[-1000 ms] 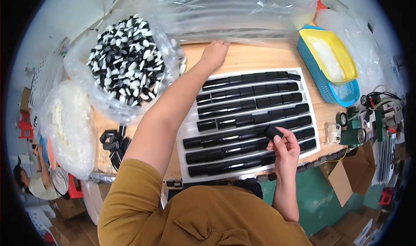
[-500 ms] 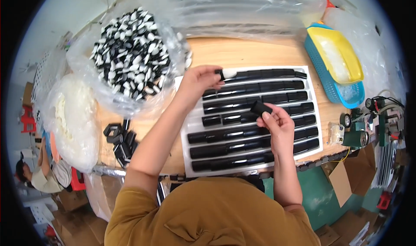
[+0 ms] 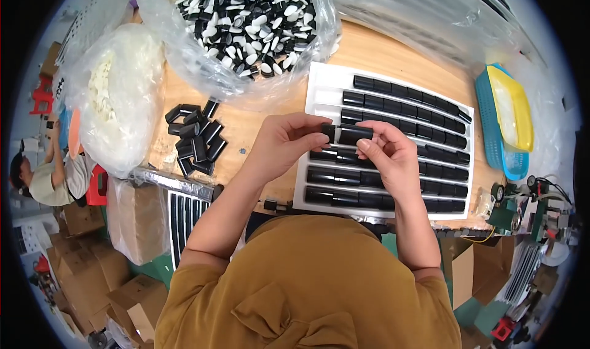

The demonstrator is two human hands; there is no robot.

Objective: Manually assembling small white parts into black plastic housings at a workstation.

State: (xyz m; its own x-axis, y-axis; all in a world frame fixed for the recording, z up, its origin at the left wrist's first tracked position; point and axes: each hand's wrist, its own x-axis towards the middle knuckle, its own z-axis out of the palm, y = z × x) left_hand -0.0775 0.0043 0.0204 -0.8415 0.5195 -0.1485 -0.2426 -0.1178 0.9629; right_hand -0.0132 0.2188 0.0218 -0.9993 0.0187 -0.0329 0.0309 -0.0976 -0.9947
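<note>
In front of my body, my left hand (image 3: 284, 145) pinches a small black piece (image 3: 329, 132) between thumb and fingers. My right hand (image 3: 394, 160) grips a short, glossy black tube (image 3: 356, 135). The two parts meet end to end in one line, with a thin pale band between them; how deep one sits in the other cannot be seen. Both hands are above a white tray (image 3: 324, 74) holding rows of black tubes (image 3: 402, 108) laid end to end. My hands hide part of the middle rows.
A clear plastic bag of black-and-white pieces (image 3: 261, 32) stands at the back. Loose black tubes (image 3: 198, 143) lie left of the tray, beside a bag of whitish pieces (image 3: 101, 94). Blue and yellow baskets (image 3: 513, 109) stand right, near gauges (image 3: 499, 192). Another person (image 3: 46, 171) sits far left.
My left hand has drawn back from the tray's far row with its black piece, bringing it against the tube in my right hand. The view has swung left.
</note>
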